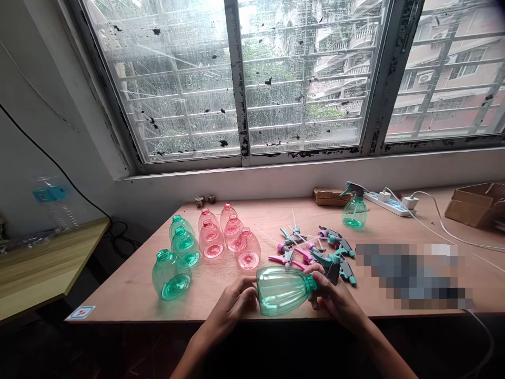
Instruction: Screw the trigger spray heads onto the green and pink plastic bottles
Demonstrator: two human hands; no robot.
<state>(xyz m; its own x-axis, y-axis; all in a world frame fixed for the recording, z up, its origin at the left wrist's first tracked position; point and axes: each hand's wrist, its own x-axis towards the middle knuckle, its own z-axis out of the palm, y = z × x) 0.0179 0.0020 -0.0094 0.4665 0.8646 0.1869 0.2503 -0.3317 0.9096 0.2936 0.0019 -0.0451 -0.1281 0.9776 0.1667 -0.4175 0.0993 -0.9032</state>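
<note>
While a grimy window point(236, 79) rises behind the counter point(215, 281), pink bottles point(232, 232) stand left, spray heads point(311, 246) lie heaped right, and near the front edge I hold a green bottle point(280, 292) sideways, left fingers point(245, 299) on its base, right fingers point(324, 285) around its neck.

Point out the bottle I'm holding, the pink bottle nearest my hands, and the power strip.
Held bottle point(281, 292), head view: middle of its green body.
Nearest pink bottle point(248, 249), head view: middle of its body.
Power strip point(395, 205), head view: top, between the two plugs.
</note>
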